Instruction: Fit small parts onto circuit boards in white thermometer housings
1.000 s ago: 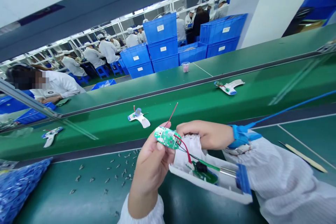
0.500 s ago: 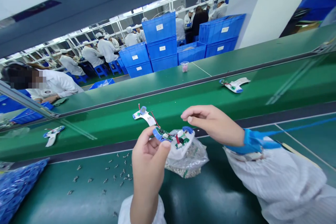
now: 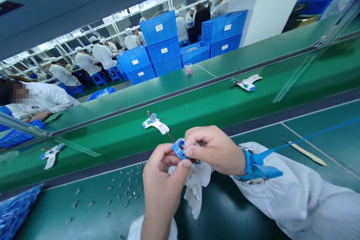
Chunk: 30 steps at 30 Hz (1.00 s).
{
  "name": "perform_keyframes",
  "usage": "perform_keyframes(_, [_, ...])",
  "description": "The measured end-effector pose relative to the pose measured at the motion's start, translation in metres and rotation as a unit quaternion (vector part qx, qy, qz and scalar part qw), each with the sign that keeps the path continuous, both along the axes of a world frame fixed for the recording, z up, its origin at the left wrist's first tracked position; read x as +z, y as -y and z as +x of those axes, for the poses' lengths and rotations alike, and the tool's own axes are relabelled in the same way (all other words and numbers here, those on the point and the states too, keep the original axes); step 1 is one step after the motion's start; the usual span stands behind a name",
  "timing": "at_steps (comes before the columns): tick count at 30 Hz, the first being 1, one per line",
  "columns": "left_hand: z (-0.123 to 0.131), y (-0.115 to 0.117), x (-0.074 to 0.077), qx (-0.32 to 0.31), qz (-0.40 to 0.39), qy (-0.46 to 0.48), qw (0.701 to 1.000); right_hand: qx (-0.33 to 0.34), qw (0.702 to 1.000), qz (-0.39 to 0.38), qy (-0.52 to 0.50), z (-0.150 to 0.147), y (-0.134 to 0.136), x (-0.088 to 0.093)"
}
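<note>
My left hand [image 3: 165, 180] is closed on a blue-framed circuit board [image 3: 179, 150], with thumb and fingers at its edges; a thin red wire sticks up from it. My right hand [image 3: 215, 150] pinches at the board's inner side, its fingertips touching or almost touching it; whatever lies between them is hidden. Below both hands hangs a white gun-shaped plastic shell [image 3: 197, 191], partly covered by my fingers and seemingly joined to the board by wires. A blue strap [image 3: 257, 167] with a cord circles my right wrist.
Small metal parts [image 3: 129, 191] lie scattered on the green bench. A bag of blue pieces [image 3: 19, 210] is at left, a pale-handled pointed tool [image 3: 306, 152] at right. Similar white shells [image 3: 157, 124] rest on the green belt [image 3: 197, 110]. A co-worker [image 3: 42, 97] sits across.
My right hand has moved left and down onto the board in my left hand. The white shell now hangs lower, and the bag of small parts behind it has gone from sight. The view has shifted.
</note>
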<state>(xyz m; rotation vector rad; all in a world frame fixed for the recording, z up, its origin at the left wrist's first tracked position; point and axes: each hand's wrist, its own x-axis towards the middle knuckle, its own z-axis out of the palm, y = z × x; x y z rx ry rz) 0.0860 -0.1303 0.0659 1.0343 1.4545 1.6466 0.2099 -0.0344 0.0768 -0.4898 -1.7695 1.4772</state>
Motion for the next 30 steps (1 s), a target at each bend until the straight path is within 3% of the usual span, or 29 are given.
perform_keyframes(5, [-0.004, -0.004, 0.001, 0.018, 0.067, 0.136, 0.988, -0.01, 0.999, 0.041, 0.003, 0.012, -0.015, 0.006])
perform_keyframes(11, [-0.003, -0.007, 0.004, 0.015, 0.068, 0.245, 0.967, 0.09, 0.977, 0.152, 0.12, 0.032, -0.03, 0.018])
perform_keyframes(14, [-0.004, -0.009, 0.004, 0.005, 0.059, 0.288, 0.956, 0.066, 0.967, 0.183, 0.162, 0.032, -0.028, 0.019])
perform_keyframes(18, [-0.002, -0.01, 0.004, -0.012, 0.045, 0.334, 0.942, 0.027, 0.968, 0.22, 0.116, 0.024, -0.016, 0.016])
perform_keyframes(21, [0.002, -0.011, 0.005, -0.02, 0.031, 0.36, 0.932, 0.054, 0.962, 0.26, 0.059, 0.017, -0.004, 0.012])
perform_keyframes(25, [0.005, -0.011, 0.005, -0.031, 0.009, 0.38, 0.924, 0.078, 0.947, 0.304, 0.062, 0.01, 0.003, 0.007])
perform_keyframes(30, [0.004, -0.011, 0.004, -0.024, 0.004, 0.383, 0.923, 0.105, 0.947, 0.295, 0.073, 0.01, -0.003, 0.006])
